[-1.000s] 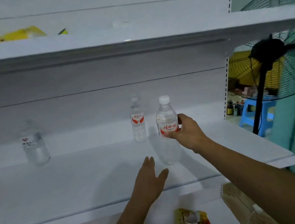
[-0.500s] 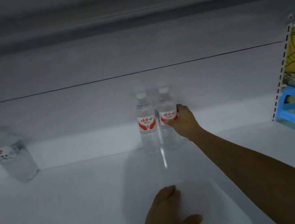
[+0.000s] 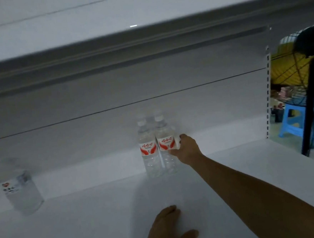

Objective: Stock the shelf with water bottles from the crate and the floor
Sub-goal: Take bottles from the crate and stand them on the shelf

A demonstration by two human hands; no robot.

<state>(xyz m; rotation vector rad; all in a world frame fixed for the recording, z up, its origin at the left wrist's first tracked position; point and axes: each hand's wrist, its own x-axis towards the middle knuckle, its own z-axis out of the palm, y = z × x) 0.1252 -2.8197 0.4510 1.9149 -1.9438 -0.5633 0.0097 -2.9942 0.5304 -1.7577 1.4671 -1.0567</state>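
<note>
1. The right hand (image 3: 185, 149) has its fingers curled around the right water bottle (image 3: 166, 145), which stands upright at the back of the shelf (image 3: 85, 219), touching the left water bottle (image 3: 148, 149).
2. The left hand (image 3: 169, 232) lies flat on the shelf, fingers straight, holding nothing.
3. A third bottle (image 3: 22, 190) stands well apart at the left.

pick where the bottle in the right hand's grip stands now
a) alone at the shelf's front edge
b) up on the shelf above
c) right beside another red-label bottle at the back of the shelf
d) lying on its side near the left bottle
c: the right hand holds the bottle upright at the back of the shelf, close against a second red-label bottle on its left.
</note>
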